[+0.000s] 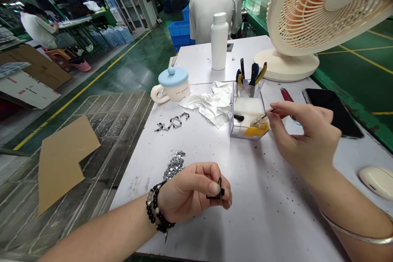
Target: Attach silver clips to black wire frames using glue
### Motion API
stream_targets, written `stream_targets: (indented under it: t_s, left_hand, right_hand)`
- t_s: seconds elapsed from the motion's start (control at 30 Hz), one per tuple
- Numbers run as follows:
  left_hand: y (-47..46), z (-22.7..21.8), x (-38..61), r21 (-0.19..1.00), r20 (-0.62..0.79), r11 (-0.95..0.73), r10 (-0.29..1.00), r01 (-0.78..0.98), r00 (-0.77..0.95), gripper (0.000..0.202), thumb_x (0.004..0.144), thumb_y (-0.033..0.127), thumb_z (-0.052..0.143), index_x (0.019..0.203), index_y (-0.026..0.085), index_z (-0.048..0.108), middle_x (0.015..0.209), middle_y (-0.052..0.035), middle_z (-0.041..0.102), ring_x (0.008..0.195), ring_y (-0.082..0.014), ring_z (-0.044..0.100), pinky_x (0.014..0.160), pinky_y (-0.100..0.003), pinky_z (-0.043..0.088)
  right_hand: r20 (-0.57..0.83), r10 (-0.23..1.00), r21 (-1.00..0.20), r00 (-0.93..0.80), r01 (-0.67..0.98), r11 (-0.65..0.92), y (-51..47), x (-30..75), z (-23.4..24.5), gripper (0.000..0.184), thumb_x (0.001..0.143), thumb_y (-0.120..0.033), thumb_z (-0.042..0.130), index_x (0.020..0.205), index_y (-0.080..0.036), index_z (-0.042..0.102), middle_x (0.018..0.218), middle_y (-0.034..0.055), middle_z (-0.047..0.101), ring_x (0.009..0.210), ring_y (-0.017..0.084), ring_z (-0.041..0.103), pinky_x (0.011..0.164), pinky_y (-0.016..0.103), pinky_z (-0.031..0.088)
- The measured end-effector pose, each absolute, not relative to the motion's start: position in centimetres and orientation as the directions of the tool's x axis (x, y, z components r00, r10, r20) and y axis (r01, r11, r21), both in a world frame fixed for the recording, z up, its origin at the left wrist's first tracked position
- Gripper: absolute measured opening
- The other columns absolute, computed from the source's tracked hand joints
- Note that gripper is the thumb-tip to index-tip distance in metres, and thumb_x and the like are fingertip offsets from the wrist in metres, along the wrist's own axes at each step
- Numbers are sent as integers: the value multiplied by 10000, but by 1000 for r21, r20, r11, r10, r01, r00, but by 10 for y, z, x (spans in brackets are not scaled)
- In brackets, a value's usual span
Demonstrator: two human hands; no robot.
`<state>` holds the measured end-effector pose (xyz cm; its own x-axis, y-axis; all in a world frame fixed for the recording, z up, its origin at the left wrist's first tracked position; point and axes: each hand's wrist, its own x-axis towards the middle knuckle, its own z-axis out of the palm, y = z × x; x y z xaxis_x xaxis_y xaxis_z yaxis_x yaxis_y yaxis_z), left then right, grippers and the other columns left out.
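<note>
There are two hands: one left hand [193,188] and one right hand [310,135]. The left fingers have one small black piece [221,192]. On the worktop [245,225] I count one mug [176,91] with one blue lid [173,77], one white bottle [219,45], one fan [294,16], one black phone [342,114], one clear box [241,132] and one red thing [286,94]. There is one heap of tiny metal bits [174,166], too many to count. A few thin clips [175,122] lie tangled, so I can't count them. Two other people show clearly: one in front [215,8], one far left [37,26].
</note>
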<state>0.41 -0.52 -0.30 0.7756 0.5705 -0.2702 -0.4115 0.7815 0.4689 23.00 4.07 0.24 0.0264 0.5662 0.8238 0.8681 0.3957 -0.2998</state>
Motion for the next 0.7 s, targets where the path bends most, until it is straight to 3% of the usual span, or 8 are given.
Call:
stream_targets:
  t_s: [0.4, 0.7]
  left_hand:
    - [-7, 1, 7, 458, -195, 762, 589, -458, 784, 127, 637, 78, 671, 675, 122, 558, 662, -38, 633, 636, -146, 609, 618, -251, 444]
    - [-7, 1, 7, 430, -147, 761, 590, -486, 794, 135, 641, 80, 670, 691, 123, 552, 670, -31, 625, 653, -142, 612, 626, -249, 440]
  right_hand:
    - [837, 548, -274, 20, 880, 387, 42, 229, 0, 180, 801, -126, 592, 916, -265, 595, 698, -13, 639, 679, 199, 620, 733, 388, 410]
    - [882, 471, -190, -23, 897, 400, 45, 233, -2, 179, 779, -135, 620, 933, -227, 619, 650, 22, 620, 702, 213, 594, 705, 379, 385]
